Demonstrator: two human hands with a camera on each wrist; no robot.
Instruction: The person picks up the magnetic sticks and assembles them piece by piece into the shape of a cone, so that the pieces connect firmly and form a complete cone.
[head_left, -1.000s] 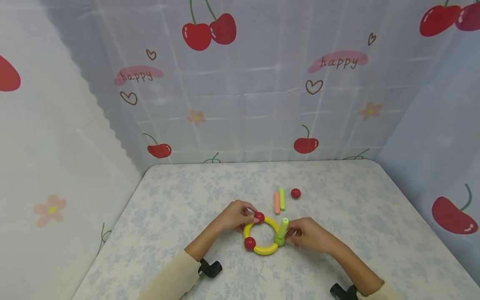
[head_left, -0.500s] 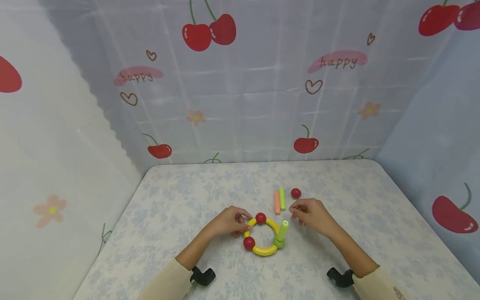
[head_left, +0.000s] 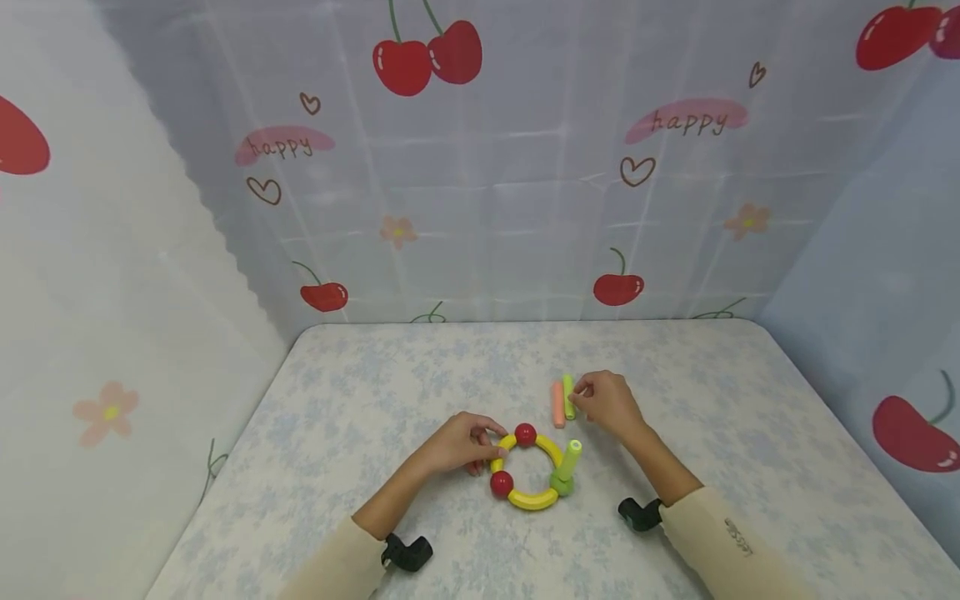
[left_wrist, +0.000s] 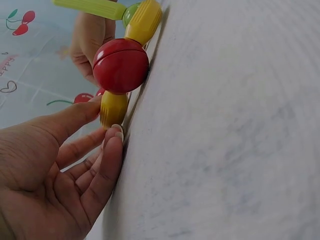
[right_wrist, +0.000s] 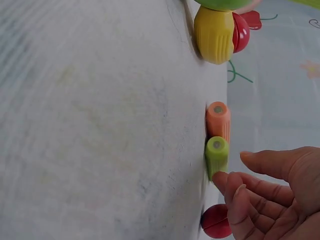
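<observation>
Lying on the bench (head_left: pixel 510 558), the ring (head_left: pixel 551 448) shows its bottom yellow arc (head_left: pixel 534 501) at six o'clock, a red ball (head_left: pixel 502 484) at eight and a green ball (head_left: pixel 561 485) at four, a lime peg (head_left: pixel 572 458) rising from it. Round at ten, the left hand (head_left: pixel 454 442) has its grip nearly closed, pinching the left yellow arc (left_wrist: pixel 114 107)! Another red ball (head_left: pixel 526 434) sits at twelve. Beyond, towards one o'clock, the right hand (head_left: pixel 611 404) holds its grip parted, thumb clear, one fingertip against the loose lime stick (right_wrist: pixel 217 152). Coral stick (head_left: pixel 558 405) just beside that, nine o'clock side. A loose red ball (right_wrist: pixel 215 221) shows partly behind that hand.
</observation>
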